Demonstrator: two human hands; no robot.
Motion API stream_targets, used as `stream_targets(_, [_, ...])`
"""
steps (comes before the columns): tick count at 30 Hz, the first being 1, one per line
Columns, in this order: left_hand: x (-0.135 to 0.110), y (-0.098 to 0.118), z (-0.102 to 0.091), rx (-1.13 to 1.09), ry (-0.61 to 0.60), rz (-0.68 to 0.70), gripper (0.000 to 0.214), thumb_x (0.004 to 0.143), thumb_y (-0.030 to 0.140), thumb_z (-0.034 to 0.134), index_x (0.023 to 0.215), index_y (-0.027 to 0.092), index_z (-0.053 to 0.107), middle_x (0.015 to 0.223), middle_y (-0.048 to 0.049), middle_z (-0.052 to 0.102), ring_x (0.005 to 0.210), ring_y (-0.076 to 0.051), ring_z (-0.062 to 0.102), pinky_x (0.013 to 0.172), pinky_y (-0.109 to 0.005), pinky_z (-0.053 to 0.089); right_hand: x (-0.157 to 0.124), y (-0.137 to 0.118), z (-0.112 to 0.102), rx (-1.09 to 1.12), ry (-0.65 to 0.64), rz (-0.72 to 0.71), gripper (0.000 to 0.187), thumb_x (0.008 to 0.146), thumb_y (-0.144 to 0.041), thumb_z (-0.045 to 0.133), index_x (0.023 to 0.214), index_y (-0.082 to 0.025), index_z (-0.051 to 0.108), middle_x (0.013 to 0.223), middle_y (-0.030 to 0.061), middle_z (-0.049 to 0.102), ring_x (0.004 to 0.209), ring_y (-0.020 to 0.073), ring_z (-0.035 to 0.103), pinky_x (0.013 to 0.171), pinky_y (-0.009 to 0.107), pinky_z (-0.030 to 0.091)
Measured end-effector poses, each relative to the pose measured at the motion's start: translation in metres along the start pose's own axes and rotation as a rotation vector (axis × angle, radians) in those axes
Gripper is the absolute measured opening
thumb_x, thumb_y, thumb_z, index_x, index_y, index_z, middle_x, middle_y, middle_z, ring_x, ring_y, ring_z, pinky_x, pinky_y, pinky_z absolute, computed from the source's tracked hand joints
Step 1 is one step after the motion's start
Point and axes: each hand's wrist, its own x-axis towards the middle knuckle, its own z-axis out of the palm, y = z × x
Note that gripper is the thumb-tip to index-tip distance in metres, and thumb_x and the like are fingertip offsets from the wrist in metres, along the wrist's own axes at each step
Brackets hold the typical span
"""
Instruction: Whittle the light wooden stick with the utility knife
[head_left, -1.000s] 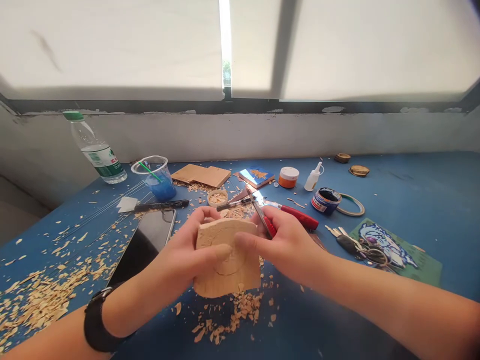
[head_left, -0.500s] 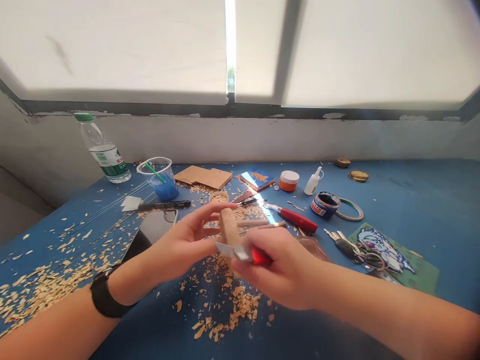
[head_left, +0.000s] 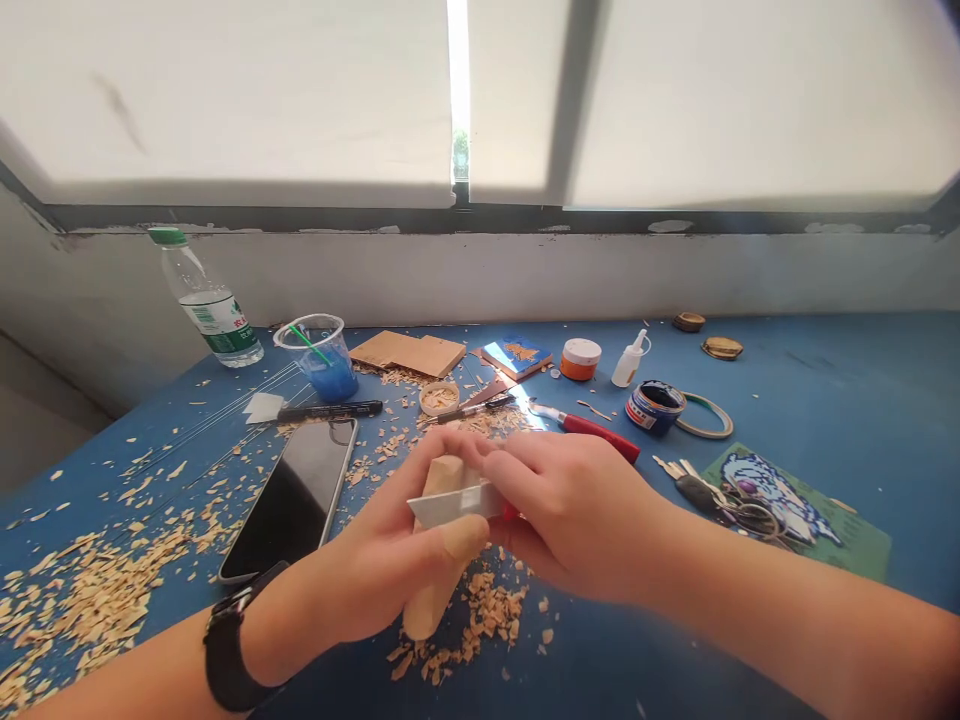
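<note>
Head view: my left hand is curled round the wood, my right hand closed on the knife, its handle mostly hidden; seemingly whittling, calling next for steady pressure.

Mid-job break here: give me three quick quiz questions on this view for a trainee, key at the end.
1. True or false: the left hand holds the wooden block and the right hand grips the knife.
2. What colour shows inside the clear plastic cup?
A) red
B) blue
C) yellow
3. Fill in the blank: the black strap is worn on the person's ____ wrist.

Key: 1. True. 2. B. 3. left.
</note>
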Motion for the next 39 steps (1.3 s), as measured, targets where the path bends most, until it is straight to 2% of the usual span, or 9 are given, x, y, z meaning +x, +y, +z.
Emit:
stream_targets(6, [-0.006, 0.012, 0.009, 0.102, 0.014, -0.012, 0.041, 0.098, 0.046, 0.063, 0.132, 0.028, 0.051, 0.113, -0.0062, 0.059, 0.098, -0.023, 0.057, 0.080, -0.033, 0.050, -0.002, -0.010, -0.004, -0.076, -0.071, 0.020, 0.035, 0.103, -0.040, 0.044, 0.102, -0.014, 0.067, 0.081, 0.0076, 0.068, 0.063, 0.0206, 0.054, 0.055, 0.036, 0.032])
stream_targets(12, [-0.010, 0.015, 0.006, 0.099, -0.037, -0.066, 0.045, 0.093, 0.047, 0.068, 0.132, 0.029, 0.054, 0.116, -0.0056, 0.060, 0.096, -0.022, 0.057, 0.080, -0.032, 0.050, -0.007, -0.016, -0.001, -0.132, -0.098, 0.021, 0.024, 0.099, -0.026, 0.053, 0.115, -0.012, 0.065, 0.080, 0.0045, 0.067, 0.066, 0.0219, 0.058, 0.054, 0.037, 0.030])
stream_targets(15, [-0.011, 0.013, 0.005, 0.022, -0.062, -0.057, 0.051, 0.092, 0.048, 0.070, 0.136, 0.030, 0.052, 0.108, -0.0049, 0.062, 0.101, -0.025, 0.059, 0.082, -0.032, 0.051, -0.008, -0.019, -0.001, -0.149, -0.088, 0.009, 0.023, 0.096, -0.019, 0.056, 0.115, -0.011, 0.064, 0.082, 0.0048, 0.068, 0.065, 0.0212, 0.057, 0.054, 0.037, 0.029])
stream_targets(17, [-0.011, 0.013, 0.006, 0.017, -0.066, -0.040, 0.052, 0.094, 0.045, 0.069, 0.140, 0.031, 0.050, 0.109, -0.0057, 0.063, 0.108, -0.028, 0.060, 0.084, -0.034, 0.053, -0.007, -0.021, -0.003, -0.129, -0.089, 0.013, 0.020, 0.099, -0.025, 0.053, 0.109, -0.013, 0.066, 0.081, 0.0054, 0.068, 0.062, 0.0203, 0.056, 0.052, 0.037, 0.028])
stream_targets(19, [-0.013, 0.013, 0.007, 0.078, -0.059, 0.005, 0.050, 0.096, 0.044, 0.066, 0.141, 0.031, 0.050, 0.121, -0.0079, 0.063, 0.115, -0.030, 0.059, 0.088, -0.036, 0.054, -0.006, -0.023, -0.006, -0.104, -0.095, 0.022, 0.027, 0.102, -0.037, 0.050, 0.100, -0.016, 0.066, 0.079, 0.0062, 0.069, 0.059, 0.0199, 0.055, 0.051, 0.036, 0.027])
stream_targets(22, [-0.015, 0.017, 0.009, 0.214, -0.038, 0.069, 0.045, 0.099, 0.045, 0.062, 0.140, 0.030, 0.053, 0.129, -0.0086, 0.063, 0.117, -0.030, 0.059, 0.090, -0.036, 0.054, -0.005, -0.024, -0.008, -0.096, -0.088, 0.037, 0.036, 0.102, -0.048, 0.050, 0.087, -0.019, 0.065, 0.076, 0.0070, 0.069, 0.057, 0.0205, 0.055, 0.049, 0.036, 0.026])
stream_targets(28, [-0.018, 0.023, 0.015, 0.324, 0.025, 0.053, 0.039, 0.102, 0.043, 0.057, 0.139, 0.031, 0.055, 0.109, -0.0066, 0.069, 0.107, -0.028, 0.063, 0.087, -0.035, 0.056, -0.007, -0.021, -0.007, -0.111, -0.046, 0.078, 0.033, 0.098, -0.050, 0.059, 0.088, -0.020, 0.066, 0.068, 0.0032, 0.066, 0.055, 0.0203, 0.056, 0.047, 0.036, 0.024])
stream_targets(34, [-0.020, 0.020, 0.027, 0.270, 0.118, -0.001, 0.032, 0.103, 0.045, 0.055, 0.131, 0.030, 0.056, 0.113, -0.0075, 0.068, 0.108, -0.028, 0.063, 0.099, -0.041, 0.053, -0.008, -0.022, -0.002, -0.165, 0.018, 0.120, 0.024, 0.096, -0.041, 0.062, 0.085, -0.021, 0.064, 0.065, 0.0013, 0.064, 0.052, 0.0186, 0.054, 0.047, 0.036, 0.019])
stream_targets(39, [-0.019, 0.007, 0.036, 0.175, 0.230, -0.002, 0.028, 0.103, 0.045, 0.055, 0.124, 0.028, 0.056, 0.120, -0.0086, 0.064, 0.107, -0.028, 0.062, 0.092, -0.039, 0.055, -0.007, -0.023, -0.001, -0.211, 0.085, 0.156, 0.020, 0.081, -0.033, 0.078, 0.079, -0.022, 0.060, 0.061, -0.0006, 0.061, 0.048, 0.0176, 0.051, 0.045, 0.034, 0.014])
